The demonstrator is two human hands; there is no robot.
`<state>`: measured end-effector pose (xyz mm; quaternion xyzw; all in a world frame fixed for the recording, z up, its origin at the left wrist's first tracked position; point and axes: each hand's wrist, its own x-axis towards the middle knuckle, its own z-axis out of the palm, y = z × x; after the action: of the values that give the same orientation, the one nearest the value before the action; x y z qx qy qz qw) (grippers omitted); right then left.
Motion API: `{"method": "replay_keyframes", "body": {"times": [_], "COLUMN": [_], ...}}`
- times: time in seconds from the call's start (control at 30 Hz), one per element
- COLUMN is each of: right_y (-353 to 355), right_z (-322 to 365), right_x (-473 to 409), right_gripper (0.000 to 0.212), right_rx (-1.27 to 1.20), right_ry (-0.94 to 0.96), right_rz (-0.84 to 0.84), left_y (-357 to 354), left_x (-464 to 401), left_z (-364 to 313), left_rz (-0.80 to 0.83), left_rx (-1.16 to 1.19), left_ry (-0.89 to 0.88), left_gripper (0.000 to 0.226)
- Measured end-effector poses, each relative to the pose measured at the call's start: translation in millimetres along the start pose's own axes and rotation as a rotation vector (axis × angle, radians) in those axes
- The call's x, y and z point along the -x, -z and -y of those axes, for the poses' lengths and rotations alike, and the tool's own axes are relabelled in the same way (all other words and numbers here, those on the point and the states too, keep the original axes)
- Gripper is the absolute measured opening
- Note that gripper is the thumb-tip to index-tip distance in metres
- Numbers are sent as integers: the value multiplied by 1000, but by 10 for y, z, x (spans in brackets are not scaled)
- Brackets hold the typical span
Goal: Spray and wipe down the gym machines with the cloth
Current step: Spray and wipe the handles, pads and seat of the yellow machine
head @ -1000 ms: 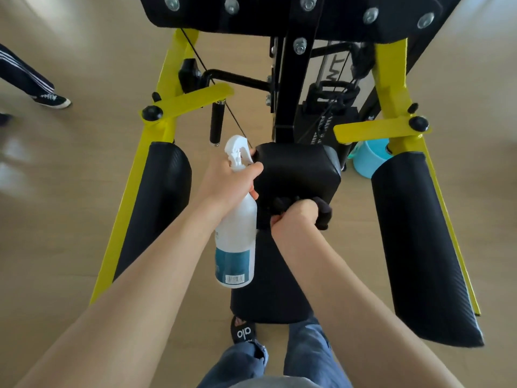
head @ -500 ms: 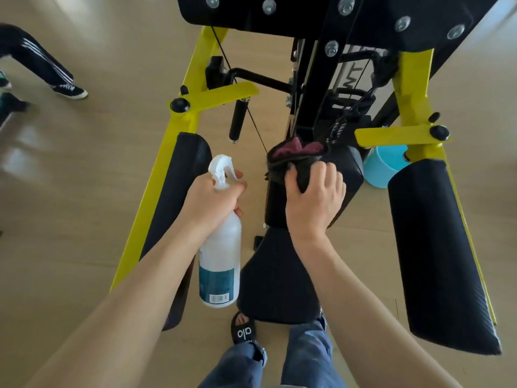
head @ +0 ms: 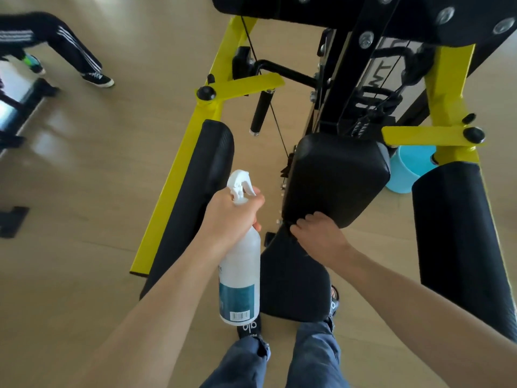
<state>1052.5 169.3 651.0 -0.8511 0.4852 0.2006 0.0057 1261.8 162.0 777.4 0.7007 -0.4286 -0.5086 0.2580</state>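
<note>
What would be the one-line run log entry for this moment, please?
left hand: grips spray bottle | right hand: at lower edge of black pad, cloth not visible | phase: wiping pad

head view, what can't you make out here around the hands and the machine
- Cloth: not visible in the head view; presumably under the right hand, whose fingers curl at the back pad.
- Spray bottle label: too small to read.
- Blue bucket: mostly behind the yellow frame.
</note>
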Motion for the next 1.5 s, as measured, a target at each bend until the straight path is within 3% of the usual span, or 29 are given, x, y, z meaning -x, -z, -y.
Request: {"method": "replay_keyframes", "body": {"times": [0.07, 0.27, 0.37, 0.5, 0.6, 0.73, 0.8, 0.97, 1.03, 1.4, 1.5], "right_y": [88, 773, 1111, 1348, 1421, 1445, 1393, 1452, 1454, 1453, 1466], "right_z": [-15, 54, 42, 17, 61, 0, -115, -297, -361, -443, -381], "right_x": [146, 436, 435, 446, 414, 461, 466, 513, 547, 647, 632], "right_gripper": [23, 14, 32, 44, 39, 43, 48, 49, 52, 62, 62], "right_rx": [-391, -1799, -2516, -2944, -2930, -2870, -2810, -2721, -2716, -2744, -2712], "right_ry": [-103, -535, -469, -376, -232, -250, -310, -206, -252, -231, -182], "right_rz": [3, -274, -298, -172, -36, -146, -112, -129, -136, 1, 39], "left_y": [42, 276, 409, 469, 451, 367, 323, 263, 254, 80, 57], "left_x": [30, 126, 168, 279, 364, 436, 452, 460, 475, 971, 1212], "left_z": [-18, -195, -241, -238, -228, -203, -204, -254, -261, 18, 166], "left_rz": [-4, -67, -90, -143, -202, -263, -274, -320, -346, -481, -499], "left_rx": [17, 25, 38, 23, 48, 67, 65, 50, 51, 52, 34], "left_ry": [4, -45, -35, 15, 70, 120, 120, 130, 144, 211, 231], "left_gripper": [22, 24, 22, 22, 15, 22, 29, 27, 27, 15, 22]}}
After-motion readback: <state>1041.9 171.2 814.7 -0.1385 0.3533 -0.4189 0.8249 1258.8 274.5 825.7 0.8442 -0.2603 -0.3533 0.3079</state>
